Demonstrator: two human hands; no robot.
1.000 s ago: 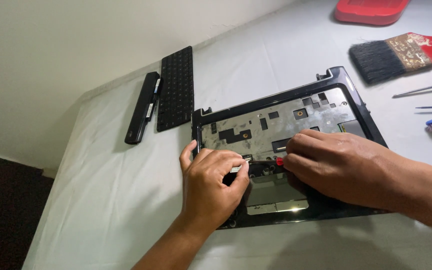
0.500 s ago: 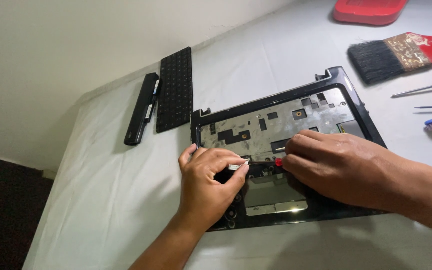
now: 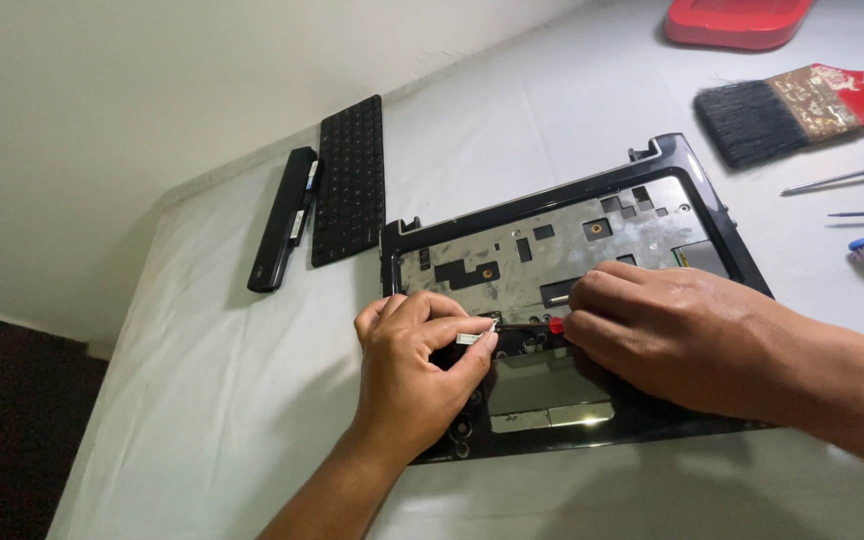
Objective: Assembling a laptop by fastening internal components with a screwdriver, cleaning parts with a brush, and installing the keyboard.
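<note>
Keyboard (image 3: 350, 180) and battery (image 3: 283, 218) already off, lying on tabletop (image 3: 202, 400). Laptop base (image 3: 562, 300) still assembled. Left hand (image 3: 417, 375) pinches flat ribbon cable (image 3: 474, 338); right hand (image 3: 667, 335) fingers curled onto small red part (image 3: 556, 325).

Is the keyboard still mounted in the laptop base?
No, the black keyboard lies on the table beside the battery, apart from the laptop base.

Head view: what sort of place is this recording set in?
Probably an informal electronics repair bench: a cloth-covered table against a plain wall. On it lie an opened laptop base, its removed keyboard and battery, plus a paintbrush and a screwdriver.
</note>
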